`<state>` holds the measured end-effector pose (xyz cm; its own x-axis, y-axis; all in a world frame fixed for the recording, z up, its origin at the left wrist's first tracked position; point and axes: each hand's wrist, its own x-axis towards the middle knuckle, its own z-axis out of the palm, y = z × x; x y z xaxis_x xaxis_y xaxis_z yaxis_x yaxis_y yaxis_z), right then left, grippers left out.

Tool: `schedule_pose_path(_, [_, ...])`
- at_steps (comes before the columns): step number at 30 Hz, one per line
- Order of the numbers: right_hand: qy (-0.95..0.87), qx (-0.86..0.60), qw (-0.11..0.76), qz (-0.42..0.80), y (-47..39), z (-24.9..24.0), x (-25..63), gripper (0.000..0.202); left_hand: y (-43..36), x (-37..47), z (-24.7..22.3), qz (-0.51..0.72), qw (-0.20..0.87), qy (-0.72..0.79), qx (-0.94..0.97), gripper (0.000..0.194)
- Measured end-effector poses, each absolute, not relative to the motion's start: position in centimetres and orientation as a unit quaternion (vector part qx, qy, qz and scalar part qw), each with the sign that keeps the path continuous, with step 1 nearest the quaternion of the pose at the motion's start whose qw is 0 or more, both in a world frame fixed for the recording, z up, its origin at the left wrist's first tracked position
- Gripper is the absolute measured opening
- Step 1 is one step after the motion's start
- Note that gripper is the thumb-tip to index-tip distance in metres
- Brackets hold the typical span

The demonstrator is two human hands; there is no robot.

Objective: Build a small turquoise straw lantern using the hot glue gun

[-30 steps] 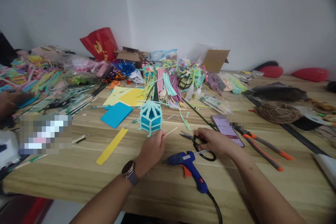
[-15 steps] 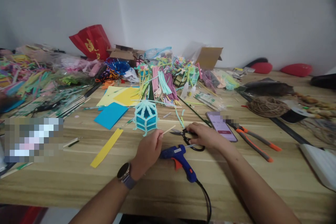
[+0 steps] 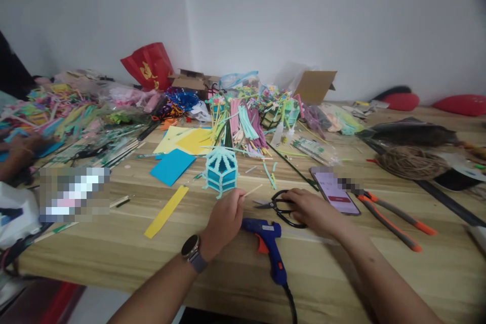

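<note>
My left hand (image 3: pixel 227 215) is closed on a thin pale stick (image 3: pixel 253 191), whose tip points right. My right hand (image 3: pixel 309 207) rests at the handles of black scissors (image 3: pixel 280 206), its fingers curled round one loop; the blades point left. Between my forearms lies a blue glue gun (image 3: pixel 269 243) with an orange trigger and a black cord. Just beyond my left hand stands a small lantern-like piece (image 3: pixel 221 171) of blue panels edged with light-green fuzzy strips.
Left are a yellow strip (image 3: pixel 167 211) and blue sheet (image 3: pixel 173 166). Right lie a phone (image 3: pixel 336 191) and orange-handled pliers (image 3: pixel 395 220). Craft bundles (image 3: pixel 246 124) cover the back. At far left is another person's hand (image 3: pixel 18 156).
The view has turned slightly left, so things sit further right. My right hand has shifted the scissors a little right, away from the glue gun. More of the other person's arm shows.
</note>
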<state>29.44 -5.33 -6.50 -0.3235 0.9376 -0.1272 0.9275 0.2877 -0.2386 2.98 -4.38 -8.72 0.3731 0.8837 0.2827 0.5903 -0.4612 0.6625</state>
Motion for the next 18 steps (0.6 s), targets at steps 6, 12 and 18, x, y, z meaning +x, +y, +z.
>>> schedule_pose_path(6, [-0.76,-0.644,0.076,0.027,-6.1,-5.4,28.6,0.03,-4.6,2.9,-8.5,0.345,0.244,0.437,0.794,0.034])
schedule_pose_path(12, [-0.682,-0.719,0.002,0.134,-12.1,-6.5,23.4,0.033,-4.8,2.9,-8.0,0.365,0.247,0.438,0.783,0.037])
schedule_pose_path(18, [-0.641,-0.747,0.029,0.174,-13.9,-8.4,20.1,0.023,-4.6,2.9,-8.0,0.386,0.255,0.431,0.774,0.036])
